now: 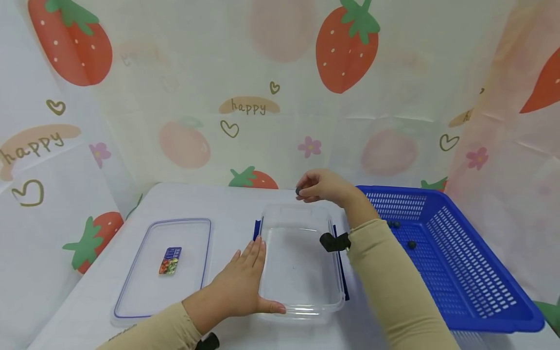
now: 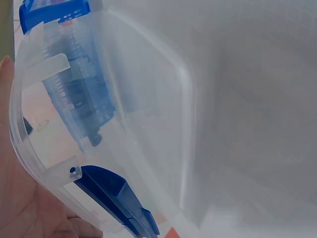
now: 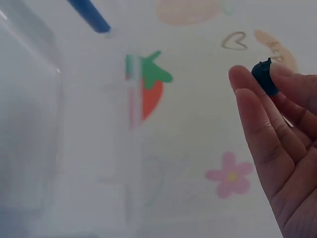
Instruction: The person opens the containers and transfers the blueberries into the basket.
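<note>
My right hand pinches a dark blueberry between thumb and fingers, above the far edge of a clear plastic food container. In the right wrist view the berry's little crown shows. Along the container's left side lies my left hand, its fingers straight and the thumb stretched over the near rim. Blue locking clips hang at the container's sides. To the right, a blue plastic basket holds several dark blueberries.
At the left, a clear lid with a blue seal and a colourful label lies flat on the white table. Behind stands a backdrop printed with strawberries. The basket reaches the table's right edge.
</note>
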The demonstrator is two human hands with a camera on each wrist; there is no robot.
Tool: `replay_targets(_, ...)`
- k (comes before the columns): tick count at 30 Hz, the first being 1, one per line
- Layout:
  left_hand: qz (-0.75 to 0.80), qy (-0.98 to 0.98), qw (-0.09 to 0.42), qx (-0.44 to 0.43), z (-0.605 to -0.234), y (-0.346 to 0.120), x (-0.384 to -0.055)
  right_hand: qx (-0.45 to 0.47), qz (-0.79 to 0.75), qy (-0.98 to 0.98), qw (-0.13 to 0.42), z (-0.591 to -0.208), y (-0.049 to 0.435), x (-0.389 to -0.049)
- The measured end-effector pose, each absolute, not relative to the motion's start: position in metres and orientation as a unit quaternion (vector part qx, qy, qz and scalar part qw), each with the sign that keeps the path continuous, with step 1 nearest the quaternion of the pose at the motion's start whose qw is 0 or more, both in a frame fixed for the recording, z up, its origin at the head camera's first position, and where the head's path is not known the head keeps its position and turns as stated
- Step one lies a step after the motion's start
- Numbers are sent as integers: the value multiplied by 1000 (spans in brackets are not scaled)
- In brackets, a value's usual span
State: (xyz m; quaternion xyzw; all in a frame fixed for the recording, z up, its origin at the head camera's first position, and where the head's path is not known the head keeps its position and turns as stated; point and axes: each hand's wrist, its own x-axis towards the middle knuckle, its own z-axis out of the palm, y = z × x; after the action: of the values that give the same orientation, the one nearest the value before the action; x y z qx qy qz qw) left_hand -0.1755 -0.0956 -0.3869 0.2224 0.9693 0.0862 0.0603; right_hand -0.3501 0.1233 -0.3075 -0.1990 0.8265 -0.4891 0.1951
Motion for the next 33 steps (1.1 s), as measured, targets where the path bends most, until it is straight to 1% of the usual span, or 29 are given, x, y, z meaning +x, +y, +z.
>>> replay_targets(10, 87, 968, 55, 227, -386, -95, -173, -203, -471, 847, 141, -282, 194, -335)
replay_targets(19, 90, 970, 51, 221, -385, -95, -173, -203, -461, 856, 119, -268, 254, -308)
replay_targets(26, 95, 969, 58, 219, -383, -94, -173, -192, -444, 870, 92, -277, 304, -293)
replay_targets(30, 95, 969, 58, 219, -382, -93, -173, -169, -411, 891, 89, -288, 334, -284)
replay_targets(33, 94, 969, 59, 219, -383, -93, -173, -143, -391, 904, 97, -297, 352, -277)
